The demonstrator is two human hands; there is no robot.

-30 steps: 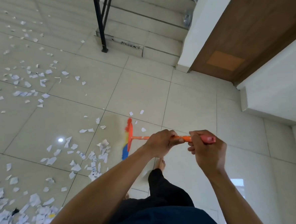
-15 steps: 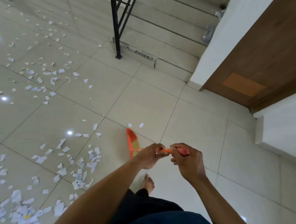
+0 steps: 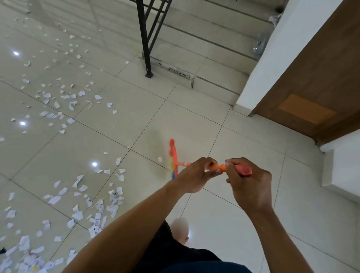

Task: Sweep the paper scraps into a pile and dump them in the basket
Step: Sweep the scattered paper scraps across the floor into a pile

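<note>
Scraps (image 3: 113, 209) litter the floor (image 3: 195, 118) at left, well apart from the broom (image 3: 173, 155) head. Its handle runs back and right to the left hand (image 3: 195, 176) (the nearer) and right hand (image 3: 250, 187) — both clamped on it. No basket shows.

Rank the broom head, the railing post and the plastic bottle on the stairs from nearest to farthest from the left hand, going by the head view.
1. Broom head, on the floor just ahead of the left hand.
2. Railing post, farther ahead at the foot of the stairs.
3. Plastic bottle, up the stairs by the white wall.
</note>
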